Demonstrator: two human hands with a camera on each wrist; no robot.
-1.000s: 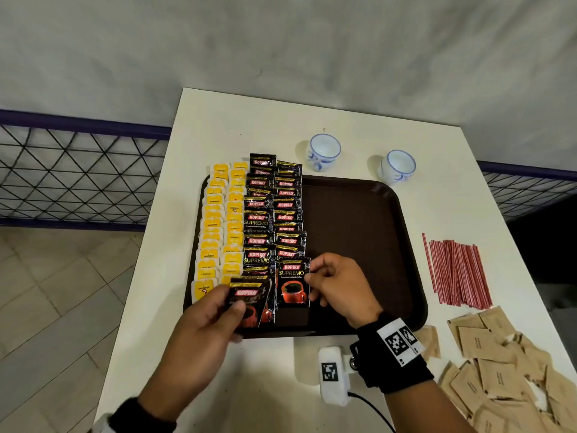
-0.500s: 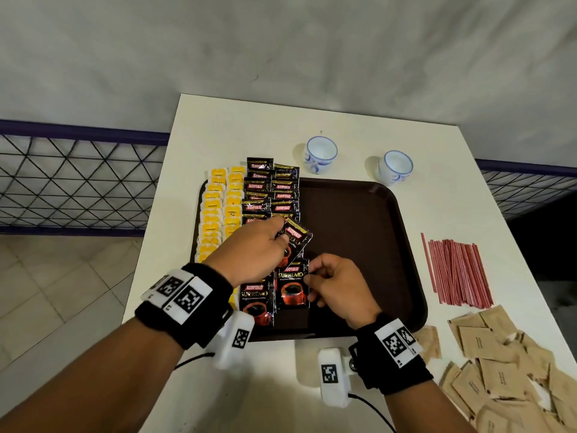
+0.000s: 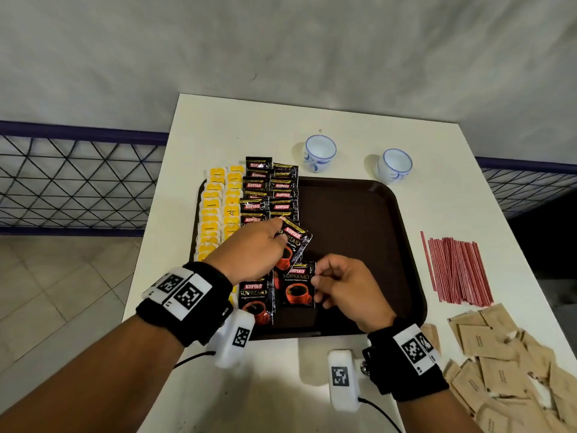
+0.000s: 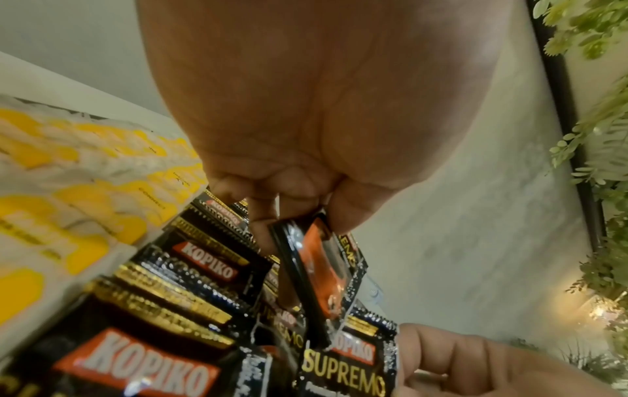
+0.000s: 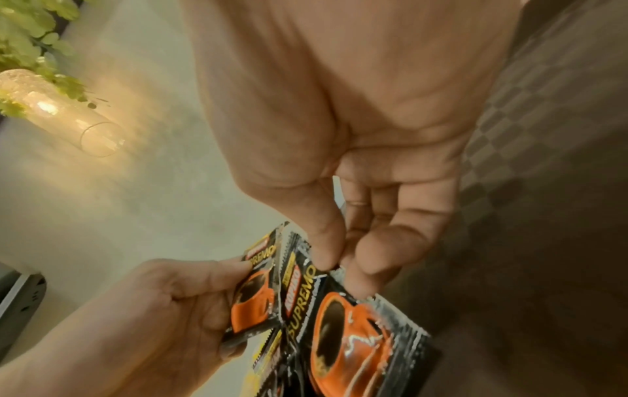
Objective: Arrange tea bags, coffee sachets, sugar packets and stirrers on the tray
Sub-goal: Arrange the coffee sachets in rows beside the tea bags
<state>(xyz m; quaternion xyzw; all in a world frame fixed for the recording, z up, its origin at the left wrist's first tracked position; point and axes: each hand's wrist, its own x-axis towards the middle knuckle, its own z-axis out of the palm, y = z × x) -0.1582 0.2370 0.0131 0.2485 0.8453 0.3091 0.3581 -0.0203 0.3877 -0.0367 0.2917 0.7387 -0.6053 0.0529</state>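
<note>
The left hand (image 3: 249,251) has lifted one coffee sachet (image 3: 292,245) off the row (pinched tight); the right hand (image 3: 346,292) still pinches another sachet (image 3: 298,287), so sorting goes on.

White table (image 3: 218,126) with square corners, pushed up against a grey wall. Sitting right on it: a dark brown tray (image 3: 359,232) taking up the middle. Two little white cups with blue patterns stand just past the tray's far edge, one at about 12 o'clock (image 3: 320,153) and the other at 1 o'clock (image 3: 394,165). Over at 3 o'clock there's a bunch of red stirrers (image 3: 454,270) lying side by side, close to the tray but not touching it. Down at 4 to 5 o'clock is a messy overlapping heap of brown sugar packets (image 3: 505,367), with one packet (image 3: 432,335) right up against the tray's near right corner.
</note>
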